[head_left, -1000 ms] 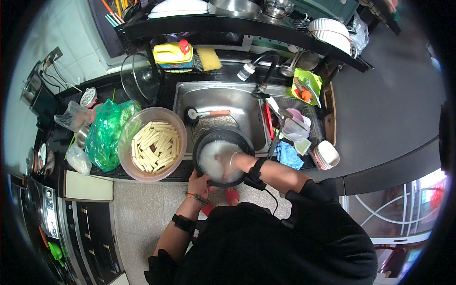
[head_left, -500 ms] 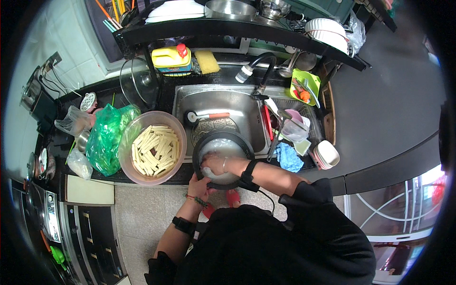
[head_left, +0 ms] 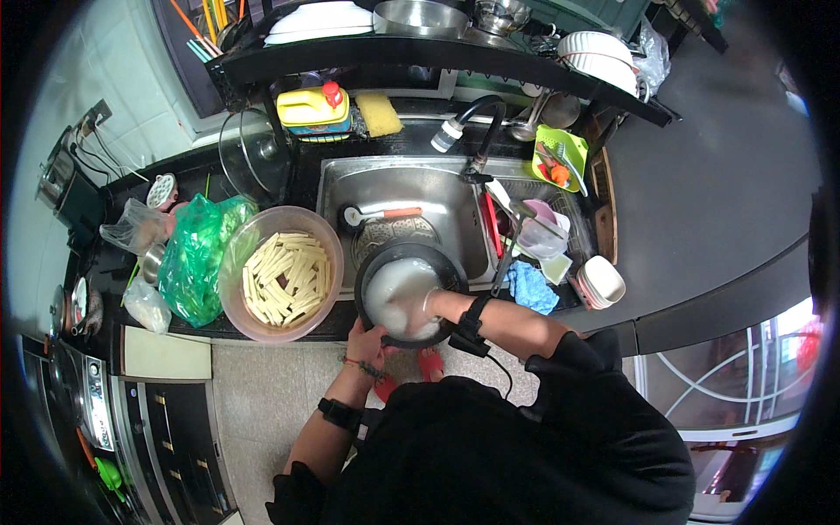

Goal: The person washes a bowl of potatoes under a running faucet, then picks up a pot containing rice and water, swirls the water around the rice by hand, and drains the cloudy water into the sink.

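Observation:
A dark round pot (head_left: pixel 456 269) filled with cloudy whitish water (head_left: pixel 392 284) sits at the sink's front edge. My left hand (head_left: pixel 367 342) is closed around its near-left rim. My right hand (head_left: pixel 422 312) dips into the water on the pot's right side. Its fingers are under the murky surface and blurred, so what they may hold is hidden. Left of the pot stands a translucent pinkish basin (head_left: pixel 330 234) with many pale cut strips (head_left: pixel 282 276), shaped like batons. Behind the pot, a brush with an orange-and-white handle (head_left: pixel 398 213) lies in the steel sink (head_left: pixel 350 168).
A black faucet (head_left: pixel 479 140) rises behind the sink. To the right lie a blue cloth (head_left: pixel 531 289), stacked bowls (head_left: pixel 604 282) and a green basket (head_left: pixel 547 140). Green plastic bags (head_left: pixel 194 262) crowd the left counter. A loaded black shelf (head_left: pixel 420 57) spans the back.
My right hand has moved right and deeper within the pot, and more of the cloudy water shows on the left. The left hand keeps its hold on the rim.

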